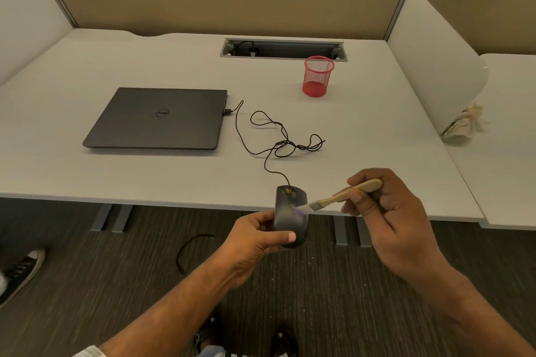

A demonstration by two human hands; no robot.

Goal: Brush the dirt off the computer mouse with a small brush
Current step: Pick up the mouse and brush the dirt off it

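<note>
My left hand (255, 238) grips a black wired computer mouse (287, 219), lifted just off the desk's front edge, thumb on its near end. Yellowish dirt specks sit near the mouse's front, beside the scroll wheel. My right hand (388, 211) holds a small wooden-handled brush (345, 193) by the handle. Its pale bristles touch the middle of the mouse, by the wheel. The mouse's black cable (272, 139) runs in loose loops over the desk to the closed laptop (158, 119).
A grey desk (377, 139) carries the closed dark laptop at left and a red mesh pen cup (317, 77) behind. A cable hatch (282, 49) sits at the back. Crumpled paper (464, 123) lies at the right divider. A shoe (21, 269) and a loose cable (188, 249) are on the carpet.
</note>
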